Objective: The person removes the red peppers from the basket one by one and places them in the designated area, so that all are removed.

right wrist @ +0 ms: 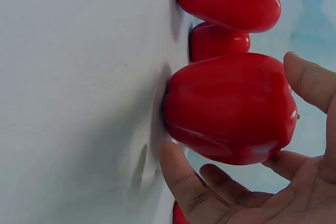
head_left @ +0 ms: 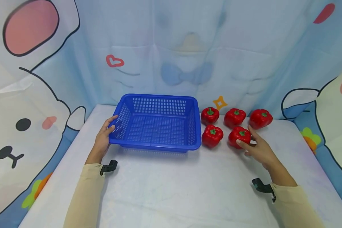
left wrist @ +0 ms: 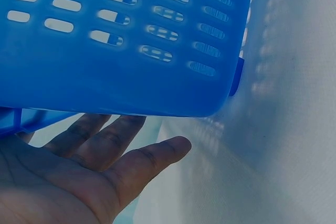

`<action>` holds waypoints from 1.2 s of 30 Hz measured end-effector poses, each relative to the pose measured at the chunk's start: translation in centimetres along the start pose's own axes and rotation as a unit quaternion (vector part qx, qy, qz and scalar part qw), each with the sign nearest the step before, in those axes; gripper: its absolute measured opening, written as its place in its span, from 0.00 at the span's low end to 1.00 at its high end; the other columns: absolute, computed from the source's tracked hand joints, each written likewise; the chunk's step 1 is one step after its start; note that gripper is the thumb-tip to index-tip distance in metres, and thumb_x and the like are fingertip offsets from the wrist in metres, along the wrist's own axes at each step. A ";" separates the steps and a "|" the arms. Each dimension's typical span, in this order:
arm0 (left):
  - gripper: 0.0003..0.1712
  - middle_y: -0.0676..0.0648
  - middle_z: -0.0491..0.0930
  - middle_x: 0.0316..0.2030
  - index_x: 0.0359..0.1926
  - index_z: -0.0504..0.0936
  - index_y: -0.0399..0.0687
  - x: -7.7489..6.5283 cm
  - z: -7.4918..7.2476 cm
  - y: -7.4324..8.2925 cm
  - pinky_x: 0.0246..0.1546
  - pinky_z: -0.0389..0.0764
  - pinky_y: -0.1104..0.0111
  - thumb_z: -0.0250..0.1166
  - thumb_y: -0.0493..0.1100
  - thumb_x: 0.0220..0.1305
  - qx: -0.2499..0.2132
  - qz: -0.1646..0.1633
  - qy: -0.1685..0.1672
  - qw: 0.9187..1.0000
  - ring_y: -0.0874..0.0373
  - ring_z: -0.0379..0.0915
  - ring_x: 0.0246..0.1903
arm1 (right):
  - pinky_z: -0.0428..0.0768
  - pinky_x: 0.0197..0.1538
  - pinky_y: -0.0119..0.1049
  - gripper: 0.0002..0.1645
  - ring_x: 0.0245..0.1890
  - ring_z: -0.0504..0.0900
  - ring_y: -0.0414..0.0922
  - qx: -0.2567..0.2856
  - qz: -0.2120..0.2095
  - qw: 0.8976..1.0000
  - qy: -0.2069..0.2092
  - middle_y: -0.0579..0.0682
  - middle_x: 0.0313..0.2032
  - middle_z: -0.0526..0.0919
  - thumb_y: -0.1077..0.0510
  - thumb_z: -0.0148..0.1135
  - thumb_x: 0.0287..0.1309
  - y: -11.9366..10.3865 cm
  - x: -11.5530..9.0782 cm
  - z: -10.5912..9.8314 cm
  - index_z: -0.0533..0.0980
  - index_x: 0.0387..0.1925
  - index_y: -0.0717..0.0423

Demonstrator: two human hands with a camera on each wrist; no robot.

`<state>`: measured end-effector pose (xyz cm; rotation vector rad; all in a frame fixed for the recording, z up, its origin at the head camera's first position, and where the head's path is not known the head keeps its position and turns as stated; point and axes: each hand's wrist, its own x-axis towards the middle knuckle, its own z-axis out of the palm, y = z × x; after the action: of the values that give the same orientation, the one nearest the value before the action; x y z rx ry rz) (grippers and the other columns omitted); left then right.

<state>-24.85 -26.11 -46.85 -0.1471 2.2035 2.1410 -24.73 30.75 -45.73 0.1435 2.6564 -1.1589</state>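
Note:
A blue slotted plastic basket (head_left: 156,147) stands on the table, with nothing visible inside it. My left hand (head_left: 103,134) holds its left rim; in the left wrist view the fingers (left wrist: 144,163) lie nearly straight along the outside, and the thumb is mostly hidden. On the right, my right hand (head_left: 259,148) has thumb and fingers round a glossy red bell pepper (head_left: 240,136) with a green stem. Close up in the right wrist view, this pepper (right wrist: 231,108) is upright at the tabletop; whether it touches the table is unclear.
Beside it, close to the basket, sits another red bell pepper (head_left: 212,136). Three more form a back row: left pepper (head_left: 209,117), middle pepper (head_left: 234,118) and right pepper (head_left: 260,120). A cartoon-printed cloth (head_left: 182,47) hangs behind the white table (head_left: 174,190).

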 end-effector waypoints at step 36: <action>0.27 0.51 0.41 0.79 0.74 0.56 0.72 0.1 0.1 0.0 0.71 0.57 0.45 0.36 0.47 0.79 -0.005 0.002 -0.003 1.000 0.42 0.49 0.73 | 0.60 0.61 0.73 0.60 0.70 0.59 0.70 0.100 0.096 0.990 0.034 0.70 0.76 0.40 0.20 0.38 0.59 4.5 -1.3 -0.9 0.20 0.74 0.40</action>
<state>-25.00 -26.04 -46.83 -0.1364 2.1922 2.1508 -22.79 34.49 -47.95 0.4721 2.5101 -1.3726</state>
